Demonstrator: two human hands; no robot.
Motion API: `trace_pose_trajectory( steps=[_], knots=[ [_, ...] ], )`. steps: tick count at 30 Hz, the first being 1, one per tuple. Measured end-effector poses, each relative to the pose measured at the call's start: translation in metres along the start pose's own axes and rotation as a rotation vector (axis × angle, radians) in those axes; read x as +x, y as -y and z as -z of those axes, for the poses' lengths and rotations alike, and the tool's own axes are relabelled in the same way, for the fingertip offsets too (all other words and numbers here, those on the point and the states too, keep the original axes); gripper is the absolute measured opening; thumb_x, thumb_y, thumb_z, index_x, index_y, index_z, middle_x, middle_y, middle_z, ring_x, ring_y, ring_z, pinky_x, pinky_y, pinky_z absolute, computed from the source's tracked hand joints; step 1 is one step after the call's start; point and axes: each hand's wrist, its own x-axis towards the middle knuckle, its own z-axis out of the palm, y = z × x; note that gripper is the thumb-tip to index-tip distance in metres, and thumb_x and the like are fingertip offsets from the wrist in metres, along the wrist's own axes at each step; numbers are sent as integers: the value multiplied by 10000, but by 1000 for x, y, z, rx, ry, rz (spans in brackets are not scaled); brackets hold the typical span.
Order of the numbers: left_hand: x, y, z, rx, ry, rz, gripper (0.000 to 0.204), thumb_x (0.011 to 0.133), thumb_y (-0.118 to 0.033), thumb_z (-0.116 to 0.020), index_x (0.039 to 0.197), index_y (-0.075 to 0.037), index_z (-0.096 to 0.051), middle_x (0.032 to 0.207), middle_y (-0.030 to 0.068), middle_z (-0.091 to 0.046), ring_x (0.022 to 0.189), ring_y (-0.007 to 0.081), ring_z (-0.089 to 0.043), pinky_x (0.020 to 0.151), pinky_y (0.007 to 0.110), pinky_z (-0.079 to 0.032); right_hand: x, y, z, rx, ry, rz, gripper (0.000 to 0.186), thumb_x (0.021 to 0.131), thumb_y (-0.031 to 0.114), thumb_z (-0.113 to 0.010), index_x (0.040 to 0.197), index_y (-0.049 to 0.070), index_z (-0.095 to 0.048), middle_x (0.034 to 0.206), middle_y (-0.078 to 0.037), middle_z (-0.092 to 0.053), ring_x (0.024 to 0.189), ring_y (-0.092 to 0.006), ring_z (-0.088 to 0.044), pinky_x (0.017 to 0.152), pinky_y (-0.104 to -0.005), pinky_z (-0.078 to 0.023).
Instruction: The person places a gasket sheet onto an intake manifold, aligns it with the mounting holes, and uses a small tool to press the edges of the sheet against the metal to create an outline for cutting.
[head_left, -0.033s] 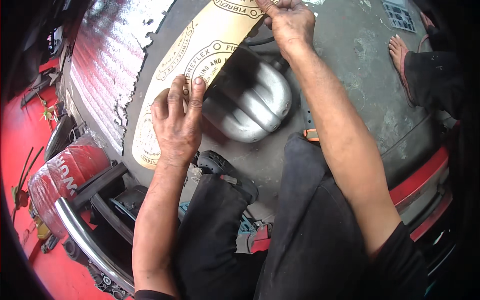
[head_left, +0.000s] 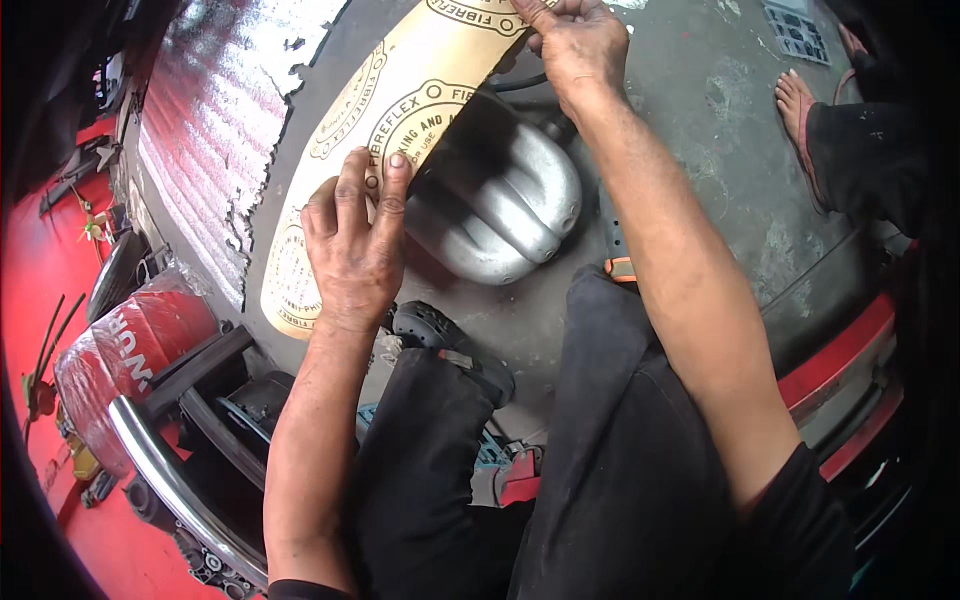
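A long tan sheet of gasket paper [head_left: 335, 170] with black printing stretches across the upper middle, its left end rounded. Up at the sheet's far right corner, my right hand [head_left: 585, 45] pinches the edge, thumb on top. My left hand [head_left: 350, 240] lies over the sheet's near edge with its fingers apart, the fingertips resting on the paper; its underside is hidden. Partly under the sheet, on the grey floor, sits a silvery ribbed cast-metal part [head_left: 510, 210] with rounded lobes. Its upper left portion is covered by the paper.
A crinkled silver foil sheet [head_left: 215, 130] with ragged edges lies at the left. Beyond it are a plastic-wrapped red drum-like thing [head_left: 130, 340] and a curved chrome bar [head_left: 175, 490]. Another person's bare foot [head_left: 797, 110] and a grey slotted tray [head_left: 797, 32] appear at the upper right.
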Motion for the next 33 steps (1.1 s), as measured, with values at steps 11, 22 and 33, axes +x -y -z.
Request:
trace_pose_trajectory(
  steps=[11,22,33],
  knots=[
    [-18,-5,-13,64,46,30,738,770,4,-717,1450,-243,-572,1469,133,-500,1180,287,-501,1004,443,-409,-2,-11,3,-119,-79,204,279,847,103,-845,873,48,-573,780,-8,-578,708,-138,-523,683,-292,-478],
    [-15,-2,-20,122,18,12,709,772,-20,-717,1427,-256,-583,1506,131,-434,1253,305,-450,1115,607,-315,10,-3,19,-152,104,41,284,859,168,-853,860,69,-587,799,-9,-636,711,-125,-579,660,-279,-480],
    [3,0,3,-168,-25,115,602,802,122,-651,1328,-170,-678,1366,125,-626,1215,338,-547,1054,445,-444,15,44,17,-105,132,-99,211,841,150,-832,868,47,-650,835,-83,-705,708,-168,-648,625,-312,-511]
  ],
)
